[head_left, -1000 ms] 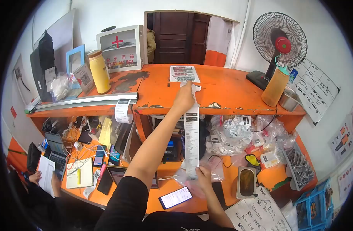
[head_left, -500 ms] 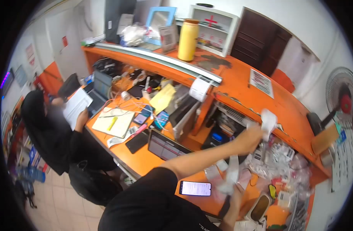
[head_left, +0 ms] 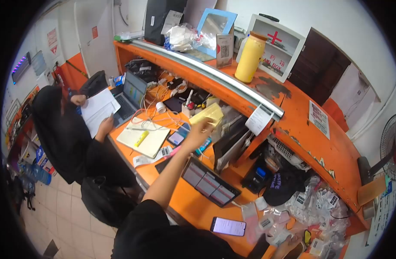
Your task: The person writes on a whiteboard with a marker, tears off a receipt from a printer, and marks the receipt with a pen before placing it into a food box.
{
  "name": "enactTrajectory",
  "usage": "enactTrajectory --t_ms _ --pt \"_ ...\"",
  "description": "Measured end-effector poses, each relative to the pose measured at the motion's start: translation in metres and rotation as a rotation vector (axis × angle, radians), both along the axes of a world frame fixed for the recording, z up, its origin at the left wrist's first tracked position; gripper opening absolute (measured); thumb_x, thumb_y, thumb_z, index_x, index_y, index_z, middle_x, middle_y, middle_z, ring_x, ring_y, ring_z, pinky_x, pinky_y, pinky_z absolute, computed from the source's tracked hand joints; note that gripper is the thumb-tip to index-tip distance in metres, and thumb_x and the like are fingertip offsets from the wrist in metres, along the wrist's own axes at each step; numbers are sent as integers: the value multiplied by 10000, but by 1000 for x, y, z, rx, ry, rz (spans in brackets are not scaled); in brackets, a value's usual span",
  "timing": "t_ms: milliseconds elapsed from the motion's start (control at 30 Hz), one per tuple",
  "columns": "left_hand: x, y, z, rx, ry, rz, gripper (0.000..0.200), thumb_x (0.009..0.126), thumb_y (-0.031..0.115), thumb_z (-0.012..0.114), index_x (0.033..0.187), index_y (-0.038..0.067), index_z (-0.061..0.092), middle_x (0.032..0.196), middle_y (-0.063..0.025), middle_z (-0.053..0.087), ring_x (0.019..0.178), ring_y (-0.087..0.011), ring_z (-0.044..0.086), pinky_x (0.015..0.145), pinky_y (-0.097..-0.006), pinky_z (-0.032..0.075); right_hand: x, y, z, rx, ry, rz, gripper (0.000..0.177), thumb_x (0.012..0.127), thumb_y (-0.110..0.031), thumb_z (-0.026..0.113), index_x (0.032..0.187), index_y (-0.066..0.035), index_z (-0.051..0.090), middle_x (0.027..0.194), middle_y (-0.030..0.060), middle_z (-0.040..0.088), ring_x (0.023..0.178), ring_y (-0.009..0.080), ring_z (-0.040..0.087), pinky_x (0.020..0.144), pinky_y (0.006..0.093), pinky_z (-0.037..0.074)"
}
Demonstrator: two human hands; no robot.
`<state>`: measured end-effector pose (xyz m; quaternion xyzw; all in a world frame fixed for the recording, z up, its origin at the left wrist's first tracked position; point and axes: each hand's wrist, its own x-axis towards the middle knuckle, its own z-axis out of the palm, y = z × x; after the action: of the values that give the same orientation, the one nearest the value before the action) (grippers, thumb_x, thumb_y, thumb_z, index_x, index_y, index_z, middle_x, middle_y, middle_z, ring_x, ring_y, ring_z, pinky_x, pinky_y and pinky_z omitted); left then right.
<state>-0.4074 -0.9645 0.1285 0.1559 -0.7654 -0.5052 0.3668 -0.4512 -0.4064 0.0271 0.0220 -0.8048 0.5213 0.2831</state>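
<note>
My left hand (head_left: 200, 134) is raised over the desk beside a yellow packet (head_left: 208, 114); its blurred fingers overlap the packet's edge, and a grip cannot be made out. Low at the right, my right hand (head_left: 289, 247) is closed on a clear plastic packet with a white label (head_left: 277, 237). Left of that hand lies a lit phone (head_left: 228, 226). Between my hands stands a tablet (head_left: 209, 182) showing a table-like screen. A white paper slip (head_left: 259, 120) hangs from the shelf edge.
A person in black (head_left: 62, 129) at the left holds papers (head_left: 99, 110) by a laptop (head_left: 130, 96). An open notebook (head_left: 143, 137) bears a yellow marker. A yellow bottle (head_left: 250, 58) stands on the orange shelf (head_left: 301, 93). Plastic bags (head_left: 321, 205) and a dark cap (head_left: 286, 186) lie right.
My left hand has moved left from the shelf's right side to the yellow packet, and the white paper near it is gone from there. The view has shifted.
</note>
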Motion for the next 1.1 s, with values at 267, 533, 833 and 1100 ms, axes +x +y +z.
enactTrajectory --t_ms 267,533,833,1100 --pt "-106 -220 -125 -20 50 602 315 786 137 616 1052 -21 554 990 -218 587 908 -336 585 811 -410 459 44 -48 65 555 2 -45 186 855 -16 480 1023 24 548 901 140 561 793 222 515 721 321 423" --pt "-169 -261 -126 -134 -482 612 414 850 327 517 1255 245 546 1471 -212 224 1318 -449 238 1078 -520 214 51 -27 75 551 -182 -153 93 892 -60 493 896 13 551 718 86 525 589 161 449 533 278 359" --pt "-69 -246 -85 -262 511 484 410 910 169 484 1302 55 451 1264 -125 444 986 -227 583 803 -330 505 49 -10 47 629 -137 -164 152 888 -69 502 955 26 600 736 128 598 561 185 485 528 306 409" --pt "11 -138 1 500 1042 -49 468 984 401 316 1309 73 385 1177 -129 482 840 -219 613 535 -293 550 79 -27 65 457 -94 -130 161 887 -100 515 974 8 598 749 128 602 575 192 507 550 313 426"
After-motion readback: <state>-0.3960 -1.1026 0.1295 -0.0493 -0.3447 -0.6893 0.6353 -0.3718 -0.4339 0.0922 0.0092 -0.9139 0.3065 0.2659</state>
